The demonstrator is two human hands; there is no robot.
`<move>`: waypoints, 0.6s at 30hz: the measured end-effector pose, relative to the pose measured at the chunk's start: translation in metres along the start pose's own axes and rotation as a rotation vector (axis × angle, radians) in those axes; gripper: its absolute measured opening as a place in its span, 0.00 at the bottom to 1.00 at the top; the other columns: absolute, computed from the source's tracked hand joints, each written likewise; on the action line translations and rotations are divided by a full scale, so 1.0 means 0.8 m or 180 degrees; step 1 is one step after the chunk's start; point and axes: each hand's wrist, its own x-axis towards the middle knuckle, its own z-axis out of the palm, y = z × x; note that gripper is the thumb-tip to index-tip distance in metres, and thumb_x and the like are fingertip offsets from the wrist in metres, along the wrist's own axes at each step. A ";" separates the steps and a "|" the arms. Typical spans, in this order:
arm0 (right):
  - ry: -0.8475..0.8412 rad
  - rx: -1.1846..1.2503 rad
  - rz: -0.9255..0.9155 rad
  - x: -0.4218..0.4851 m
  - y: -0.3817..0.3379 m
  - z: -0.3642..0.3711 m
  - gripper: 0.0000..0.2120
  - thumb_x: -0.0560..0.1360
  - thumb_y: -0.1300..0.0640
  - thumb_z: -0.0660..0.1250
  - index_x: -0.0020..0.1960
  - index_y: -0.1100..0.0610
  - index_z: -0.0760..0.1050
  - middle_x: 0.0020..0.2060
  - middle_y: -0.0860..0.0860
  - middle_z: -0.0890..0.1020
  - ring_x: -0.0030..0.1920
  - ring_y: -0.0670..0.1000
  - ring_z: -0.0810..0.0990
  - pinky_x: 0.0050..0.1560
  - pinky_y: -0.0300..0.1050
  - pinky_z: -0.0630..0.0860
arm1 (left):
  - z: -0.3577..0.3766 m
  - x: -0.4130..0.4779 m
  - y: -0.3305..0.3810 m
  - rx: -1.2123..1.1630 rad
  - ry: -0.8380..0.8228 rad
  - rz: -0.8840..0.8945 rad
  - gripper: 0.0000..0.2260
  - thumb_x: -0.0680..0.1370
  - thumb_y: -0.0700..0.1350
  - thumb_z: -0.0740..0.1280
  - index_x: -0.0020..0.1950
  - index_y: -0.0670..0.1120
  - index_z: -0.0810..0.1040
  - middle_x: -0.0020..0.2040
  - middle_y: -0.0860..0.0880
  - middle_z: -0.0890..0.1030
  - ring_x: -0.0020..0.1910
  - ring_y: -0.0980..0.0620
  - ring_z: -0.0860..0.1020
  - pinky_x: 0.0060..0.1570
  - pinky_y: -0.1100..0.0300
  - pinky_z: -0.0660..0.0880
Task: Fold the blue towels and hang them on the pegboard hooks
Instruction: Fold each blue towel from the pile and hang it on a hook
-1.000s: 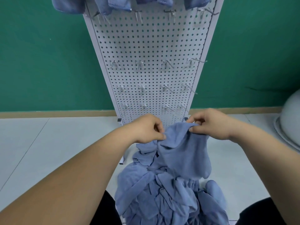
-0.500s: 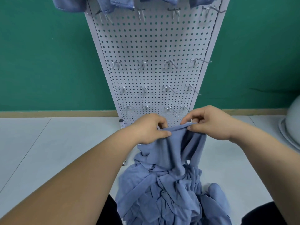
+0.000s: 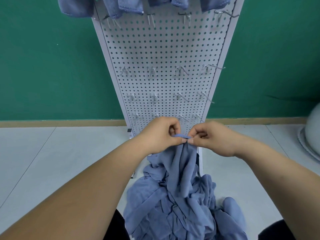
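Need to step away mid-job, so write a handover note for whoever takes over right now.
Left hand pinches the top edge of one towel; right hand pinches the same edge beside it.
The towel hangs down into the pile on the floor before the pegboard.
Done: several hung towels along the top row.
Left: fold and hang this one, then the pile; the lower hooks are bare.

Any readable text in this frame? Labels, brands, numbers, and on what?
None. No print, tag or number shows on the pegboard, the hung towels, the towel pinched by the left hand and right hand, the towel pile or the green wall.
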 end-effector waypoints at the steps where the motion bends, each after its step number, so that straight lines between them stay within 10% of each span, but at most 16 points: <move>1: 0.0109 0.0030 -0.0023 0.000 -0.001 -0.003 0.03 0.80 0.53 0.74 0.48 0.50 0.83 0.36 0.45 0.83 0.36 0.45 0.76 0.42 0.39 0.75 | -0.002 0.000 -0.002 0.0042 -0.0030 -0.0020 0.14 0.72 0.51 0.82 0.41 0.51 0.78 0.37 0.53 0.81 0.33 0.58 0.74 0.39 0.56 0.77; 18: 0.1265 -0.1441 0.0852 -0.019 0.040 -0.070 0.07 0.80 0.52 0.71 0.43 0.48 0.78 0.32 0.46 0.80 0.36 0.47 0.77 0.34 0.43 0.68 | -0.047 -0.004 -0.011 0.0180 -0.0269 -0.0211 0.22 0.74 0.56 0.80 0.35 0.47 0.70 0.29 0.56 0.67 0.30 0.54 0.64 0.32 0.60 0.63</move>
